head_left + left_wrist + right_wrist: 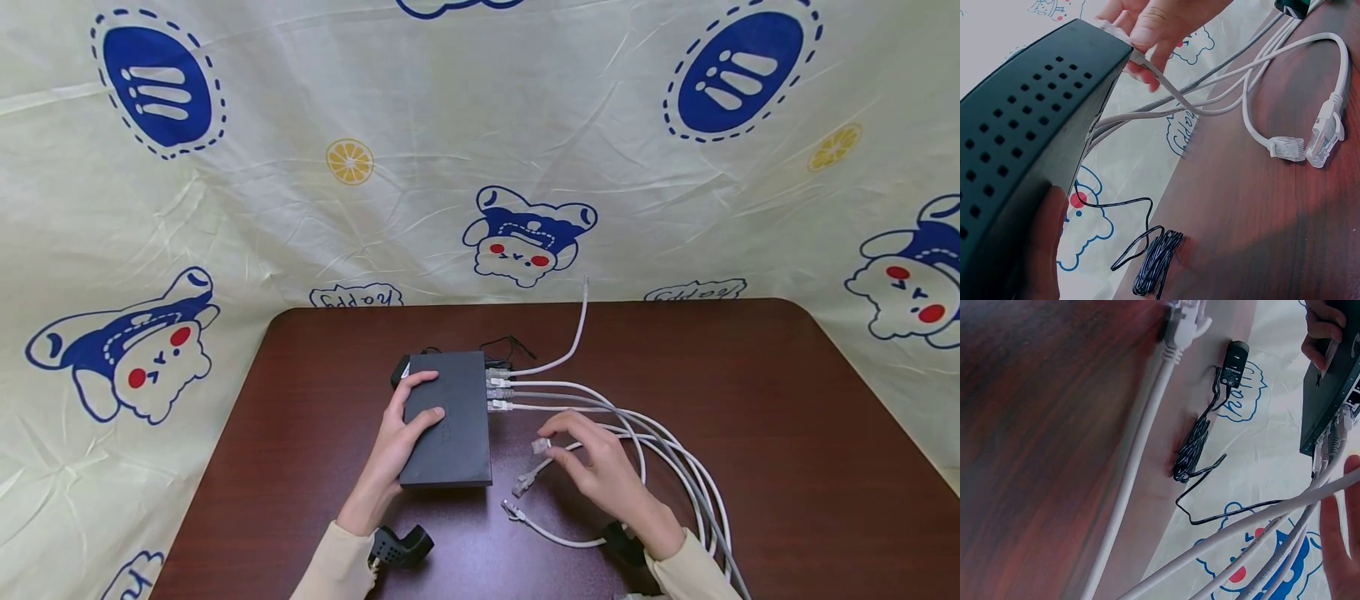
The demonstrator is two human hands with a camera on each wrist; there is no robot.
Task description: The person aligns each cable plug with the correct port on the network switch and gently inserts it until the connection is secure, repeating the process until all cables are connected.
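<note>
A dark grey network switch is held by my left hand, its thumb on top and fingers at the left edge. Several network cables are plugged into the switch's right side, and the white plugs show there. To the right of the box, my right hand pinches the clear plug of another white network cable between thumb and fingers. In the left wrist view this hand appears by the corner of the vented switch. Two loose cable ends lie below it, a grey plug and a clear plug.
White and grey cables curve across the table toward its front right. A black power adapter and its bundled black cord lie behind the switch. A patterned sheet hangs beyond the back edge.
</note>
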